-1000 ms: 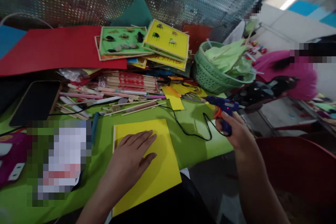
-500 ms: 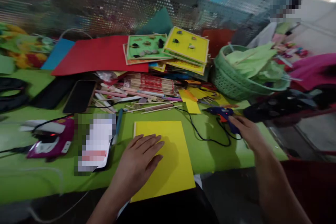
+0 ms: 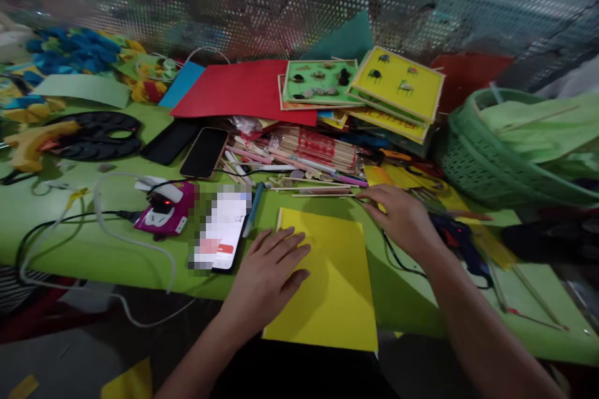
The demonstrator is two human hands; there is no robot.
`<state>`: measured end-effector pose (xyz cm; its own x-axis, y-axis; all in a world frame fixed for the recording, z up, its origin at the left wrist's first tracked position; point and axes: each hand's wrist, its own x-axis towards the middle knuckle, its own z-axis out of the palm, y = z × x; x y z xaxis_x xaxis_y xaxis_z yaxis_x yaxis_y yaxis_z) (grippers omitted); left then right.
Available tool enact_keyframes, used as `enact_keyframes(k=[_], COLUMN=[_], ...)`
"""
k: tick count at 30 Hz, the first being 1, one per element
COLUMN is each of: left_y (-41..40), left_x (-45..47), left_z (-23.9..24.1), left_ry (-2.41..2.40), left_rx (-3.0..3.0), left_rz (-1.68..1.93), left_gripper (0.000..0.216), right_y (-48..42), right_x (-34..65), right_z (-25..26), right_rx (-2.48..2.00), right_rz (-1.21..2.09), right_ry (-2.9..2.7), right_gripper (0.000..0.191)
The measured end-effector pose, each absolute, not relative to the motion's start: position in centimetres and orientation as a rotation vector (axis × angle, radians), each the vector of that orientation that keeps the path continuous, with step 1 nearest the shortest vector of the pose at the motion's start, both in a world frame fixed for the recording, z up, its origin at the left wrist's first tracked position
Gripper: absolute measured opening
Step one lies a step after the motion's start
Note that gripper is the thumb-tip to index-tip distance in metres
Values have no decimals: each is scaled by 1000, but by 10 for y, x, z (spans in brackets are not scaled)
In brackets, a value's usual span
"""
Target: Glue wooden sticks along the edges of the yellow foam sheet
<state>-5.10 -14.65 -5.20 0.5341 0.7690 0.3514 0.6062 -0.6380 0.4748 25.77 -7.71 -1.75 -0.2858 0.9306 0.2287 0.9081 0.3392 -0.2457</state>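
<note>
My left hand (image 3: 271, 268) lies flat, fingers stretched, on the left part of a yellow card sheet (image 3: 339, 290) that hangs over the front edge of the green table (image 3: 93, 249). My right hand (image 3: 402, 218) hovers just beyond the sheet's far right corner. Its fingers reach left toward loose wooden sticks (image 3: 318, 190) and hold nothing. A blue hot-glue gun (image 3: 461, 243) lies on the table to the right of that hand, with its black cord (image 3: 397, 259) running under my wrist.
A green basket (image 3: 461, 159) of pale green sheets stands at the right. Behind the sticks lie a packet of chopsticks (image 3: 313, 146), framed yellow and green boards (image 3: 397, 78), a red sheet (image 3: 238, 87), a phone (image 3: 204, 153) and a purple device (image 3: 163, 215) with cables.
My right hand has let go of the glue gun, which now lies on the table, and moved left toward the sticks. The view has swung left. My left hand stays on the sheet.
</note>
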Motion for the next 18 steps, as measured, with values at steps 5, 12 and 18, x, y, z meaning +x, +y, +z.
enact_keyframes(k=[5,12,18], left_y=[-144,-143,-142], left_x=[-57,-56,-56], left_z=[-56,-56,-56], left_ry=[1176,1227,1348], left_rx=[2449,2440,2384], left_rz=[778,765,723], left_gripper=[30,31,34], right_y=[-59,-73,-91], right_x=[249,258,251], right_z=[-40,-32,-24], right_rx=[-1748,-1645,-1457], right_rz=[-40,-47,239], right_ry=[-2384,-2436,-2363], right_gripper=[19,22,19])
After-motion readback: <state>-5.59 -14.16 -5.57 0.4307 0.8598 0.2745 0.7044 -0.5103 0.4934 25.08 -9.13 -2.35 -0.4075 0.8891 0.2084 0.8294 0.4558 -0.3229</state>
